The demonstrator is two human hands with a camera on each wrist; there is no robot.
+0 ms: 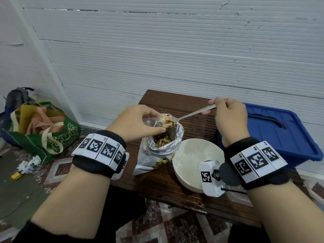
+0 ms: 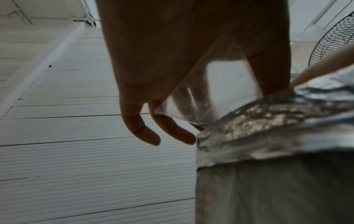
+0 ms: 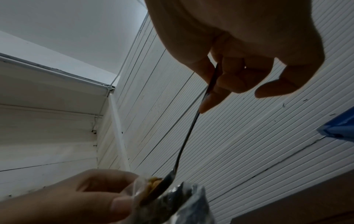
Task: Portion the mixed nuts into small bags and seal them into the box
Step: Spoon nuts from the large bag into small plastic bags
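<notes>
White ribbed wall panels back a dark wooden bench (image 1: 175, 186) holding an open foil nut pouch (image 1: 157, 151), a white bowl (image 1: 189, 155) and a blue lidded box (image 1: 280, 134). Left hand (image 1: 135, 122) pinches a clear small bag (image 1: 150, 121) over the pouch mouth; right hand (image 1: 229, 116) pinches a spoon (image 1: 189, 115) heaped with nuts (image 1: 168, 122), tipped at it. A green shopping bag (image 1: 57, 137) sits on the floor.
</notes>
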